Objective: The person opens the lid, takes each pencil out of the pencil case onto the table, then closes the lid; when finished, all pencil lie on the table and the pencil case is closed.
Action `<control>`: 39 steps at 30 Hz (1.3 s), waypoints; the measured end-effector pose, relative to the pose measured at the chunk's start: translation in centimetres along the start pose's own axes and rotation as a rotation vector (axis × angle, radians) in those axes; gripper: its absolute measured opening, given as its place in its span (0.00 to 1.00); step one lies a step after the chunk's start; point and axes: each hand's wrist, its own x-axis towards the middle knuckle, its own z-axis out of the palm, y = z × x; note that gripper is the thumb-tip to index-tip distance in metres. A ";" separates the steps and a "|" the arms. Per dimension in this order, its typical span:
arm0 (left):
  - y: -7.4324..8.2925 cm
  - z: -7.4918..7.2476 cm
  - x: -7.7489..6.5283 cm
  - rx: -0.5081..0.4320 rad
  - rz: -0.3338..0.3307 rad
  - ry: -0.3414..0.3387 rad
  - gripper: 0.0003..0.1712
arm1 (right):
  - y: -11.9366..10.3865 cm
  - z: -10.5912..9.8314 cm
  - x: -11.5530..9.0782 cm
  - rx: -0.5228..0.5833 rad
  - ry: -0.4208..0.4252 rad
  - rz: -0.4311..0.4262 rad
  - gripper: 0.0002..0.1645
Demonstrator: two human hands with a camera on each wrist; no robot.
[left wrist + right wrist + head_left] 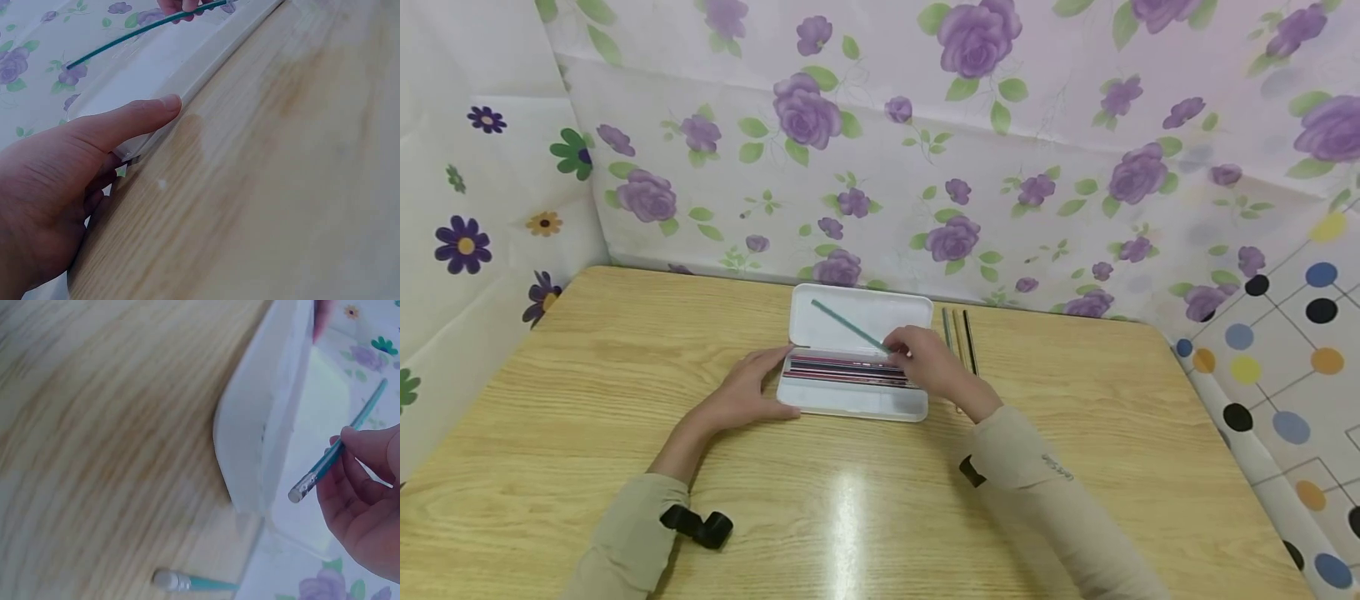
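A white pencil case (856, 406) lies on the table with its lid (865, 307) raised at the back. Several pencils (842, 372), red and dark, lie lengthwise in its tray. My right hand (925, 362) pinches a teal pencil (850, 323) between thumb and fingers, slanting over the case; its silver ferrule and eraser end (304, 487) shows in the right wrist view. At the case's left end, my left hand (741, 396) grips it. Its thumb (147, 115) lies along the front wall, while the other fingers are partly hidden behind that end.
Side by side to the right of the case lie a teal pencil (947, 332), a yellowish pencil (958, 332) and a black pencil (970, 342), partly covered by my right hand. Floral sheeting (880, 167) rises behind the wooden table (760, 500); dotted sheeting (1277, 375) hangs at the right.
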 end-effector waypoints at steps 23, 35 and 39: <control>-0.1 0.1 -0.1 0.002 -0.004 0.007 0.59 | 4.9 -4.4 -3.4 0.142 0.162 0.233 0.15; -0.1 0.1 0.0 -0.002 0.007 0.006 0.58 | 8.4 -5.3 -5.3 0.286 0.121 0.453 0.18; -0.1 0.1 0.0 -0.005 0.011 0.007 0.58 | 9.3 -5.5 -5.9 0.323 0.110 0.506 0.18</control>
